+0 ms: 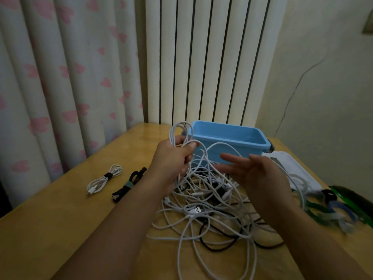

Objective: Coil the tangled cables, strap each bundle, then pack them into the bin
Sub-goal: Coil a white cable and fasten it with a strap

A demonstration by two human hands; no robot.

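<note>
- Progress — two bundles are finished: a white strapped coil [105,178] and a black strapped coil [129,183] lie side by side on the wooden table [50,219], left of the work area, not yet packed.
- Remaining — the tangled pile [212,209] of white and black cables, just in front of the blue bin [230,138], is still large; by this judgement most of the coiling, strapping and all of the packing is left. The bin's visible interior shows no cables.
- Left hand [173,158] — fingers curled round several loops of a white cable [180,130], held above the pile's far-left edge.
- Right hand [260,174] — fingers extended and spread, holding nothing, raised over the pile's right side.
- Orientation — the held loops stand roughly upright, long axis vertical, the closed bend uppermost and the strands trailing down into the pile.
- Loose straps [331,207] — coloured, blurred, at the table's right edge.
</note>
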